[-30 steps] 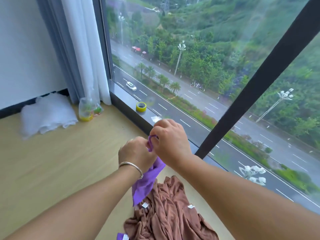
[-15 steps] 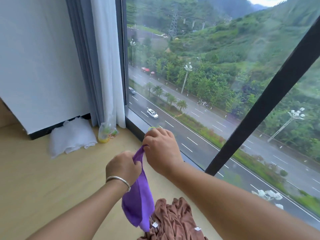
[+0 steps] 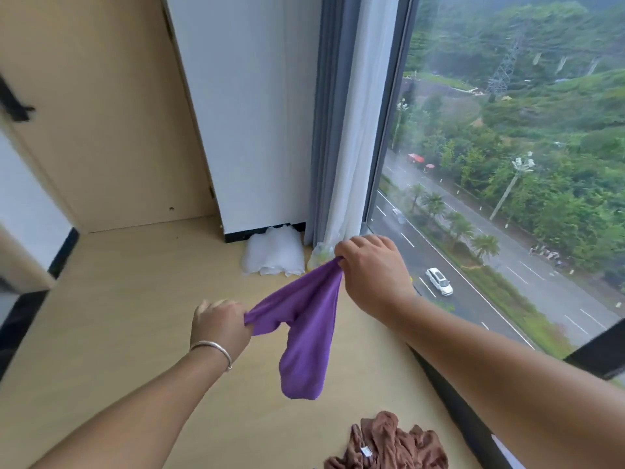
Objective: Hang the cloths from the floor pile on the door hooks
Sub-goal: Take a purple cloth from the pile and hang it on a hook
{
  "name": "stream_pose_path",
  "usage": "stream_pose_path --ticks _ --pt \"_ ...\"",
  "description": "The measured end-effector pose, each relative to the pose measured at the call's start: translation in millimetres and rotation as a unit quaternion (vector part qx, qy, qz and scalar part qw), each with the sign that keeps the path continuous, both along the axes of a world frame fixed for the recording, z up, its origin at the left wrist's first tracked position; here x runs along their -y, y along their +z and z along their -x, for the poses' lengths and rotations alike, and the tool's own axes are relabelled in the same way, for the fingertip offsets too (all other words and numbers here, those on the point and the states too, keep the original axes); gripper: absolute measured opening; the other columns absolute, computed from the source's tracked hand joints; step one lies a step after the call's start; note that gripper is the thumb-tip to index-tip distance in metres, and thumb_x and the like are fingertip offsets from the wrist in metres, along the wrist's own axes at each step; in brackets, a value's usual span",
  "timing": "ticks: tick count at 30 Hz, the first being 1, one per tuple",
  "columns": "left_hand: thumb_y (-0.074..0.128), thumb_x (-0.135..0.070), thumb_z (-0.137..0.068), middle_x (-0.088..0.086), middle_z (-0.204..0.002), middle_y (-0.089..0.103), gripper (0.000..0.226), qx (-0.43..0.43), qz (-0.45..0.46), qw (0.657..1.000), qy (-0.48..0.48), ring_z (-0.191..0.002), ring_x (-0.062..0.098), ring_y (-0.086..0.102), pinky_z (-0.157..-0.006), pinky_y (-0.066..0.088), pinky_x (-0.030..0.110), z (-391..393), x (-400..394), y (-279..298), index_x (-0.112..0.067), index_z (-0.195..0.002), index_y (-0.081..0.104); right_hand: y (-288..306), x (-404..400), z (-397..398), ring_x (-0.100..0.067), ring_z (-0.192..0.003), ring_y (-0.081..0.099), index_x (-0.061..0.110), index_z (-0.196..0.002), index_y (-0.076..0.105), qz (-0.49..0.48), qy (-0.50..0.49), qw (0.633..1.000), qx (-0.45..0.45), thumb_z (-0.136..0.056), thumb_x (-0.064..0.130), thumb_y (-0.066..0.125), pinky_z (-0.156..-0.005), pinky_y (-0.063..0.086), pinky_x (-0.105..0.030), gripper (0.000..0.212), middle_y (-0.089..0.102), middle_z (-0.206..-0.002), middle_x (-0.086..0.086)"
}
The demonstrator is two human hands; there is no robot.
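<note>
Currently the purple cloth point(image 3: 309, 330) is pinched mid-air between the left hand point(image 3: 220, 324) and right hand point(image 3: 370, 270) (brown pile point(image 3: 389, 445) at 5 o'clock), and could be dropped if either slight corner pinch is loosened.

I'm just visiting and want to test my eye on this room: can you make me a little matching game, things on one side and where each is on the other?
Things:
1. purple cloth
2. brown cloth
3. white cloth
4. bracelet

Places:
A. floor at wall base
B. left wrist
C. stretched between both hands
D. floor near window, bottom of view

Pairs: 1-C, 2-D, 3-A, 4-B
</note>
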State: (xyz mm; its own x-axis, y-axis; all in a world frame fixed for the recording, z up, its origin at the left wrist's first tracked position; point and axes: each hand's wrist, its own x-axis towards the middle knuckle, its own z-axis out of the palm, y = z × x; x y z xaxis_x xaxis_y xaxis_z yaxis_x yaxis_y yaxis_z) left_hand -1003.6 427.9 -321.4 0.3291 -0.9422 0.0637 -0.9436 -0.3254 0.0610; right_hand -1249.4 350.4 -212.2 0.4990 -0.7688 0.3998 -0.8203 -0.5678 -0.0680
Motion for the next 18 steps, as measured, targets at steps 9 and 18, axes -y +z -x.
stream_pose_path --ticks 9,18 --pt "0.05 -0.042 -0.092 -0.009 -0.093 0.063 0.022 0.064 -0.029 0.991 0.114 -0.103 0.014 0.055 -0.103 0.03 0.035 -75 -119 60 -0.028 -0.086 0.067 9 -35 -22 -0.024 -0.083 0.057 0.024 -0.09 0.06 0.02 0.084 0.996 -0.036 -0.096 0.021 0.049 -0.08 0.037 -0.033 0.013 0.065 -0.082 0.005" --pt "0.06 -0.044 -0.089 -0.014 -0.09 0.058 0.02 0.065 -0.003 0.993 0.103 -0.115 0.012 0.048 -0.111 0.023 0.042 -137 -212 105 -0.03 -0.08 0.07 -3 -102 -58 -0.018 -0.088 0.055 0.031 -0.087 0.062 0.018 0.1 0.983 -0.152 -0.088 0.021 0.056 -0.083 0.032 -0.03 0.012 0.061 -0.079 0.01"
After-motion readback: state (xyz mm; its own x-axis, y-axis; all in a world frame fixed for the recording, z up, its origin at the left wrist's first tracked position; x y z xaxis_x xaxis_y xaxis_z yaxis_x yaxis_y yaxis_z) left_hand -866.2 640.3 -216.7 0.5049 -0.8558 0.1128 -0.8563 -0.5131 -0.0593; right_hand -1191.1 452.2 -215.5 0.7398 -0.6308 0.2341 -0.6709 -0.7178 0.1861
